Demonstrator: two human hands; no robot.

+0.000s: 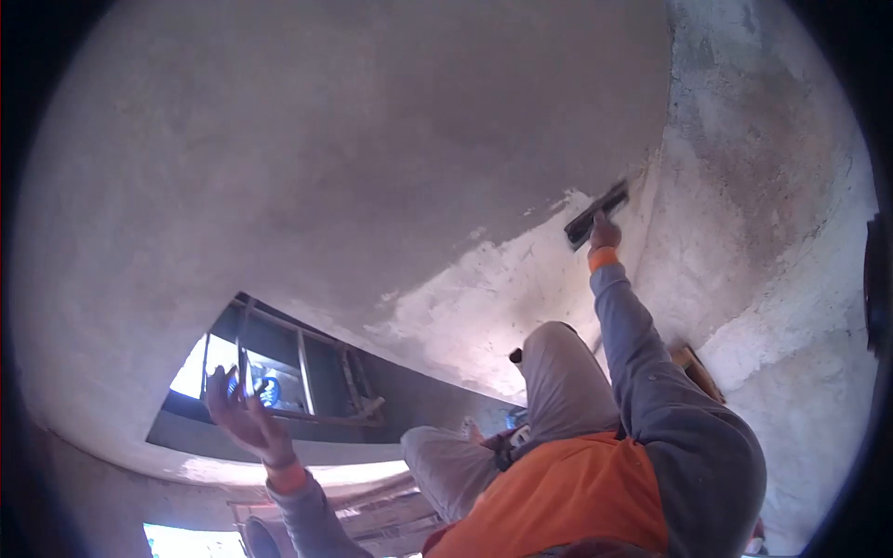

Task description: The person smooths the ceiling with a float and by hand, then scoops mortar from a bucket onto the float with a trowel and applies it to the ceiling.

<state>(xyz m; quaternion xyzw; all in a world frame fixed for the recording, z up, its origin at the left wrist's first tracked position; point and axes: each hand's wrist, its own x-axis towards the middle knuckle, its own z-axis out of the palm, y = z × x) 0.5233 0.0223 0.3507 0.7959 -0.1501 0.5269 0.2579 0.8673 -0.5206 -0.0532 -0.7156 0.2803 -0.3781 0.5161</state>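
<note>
My right hand (605,232) is wrapped round a plastering trowel (584,226), its arm stretched far forward. The dark, long blade lies tilted against the wall (446,139), close to the corner on the right. Smooth grey plaster covers the upper part of this wall. Below the trowel is a paler, rougher patch (493,288) with a ragged edge. On the other side, my left hand (246,418) is raised in front of a window opening (326,381), its fingers apart and slightly curled, with nothing in them.
A rough, stained side wall (763,205) meets the plastered wall at the right. The window opening has a metal frame, with bright light behind it. My bent knees (563,372) are near the wall. A brown wooden-looking object (698,372) shows beside my right arm.
</note>
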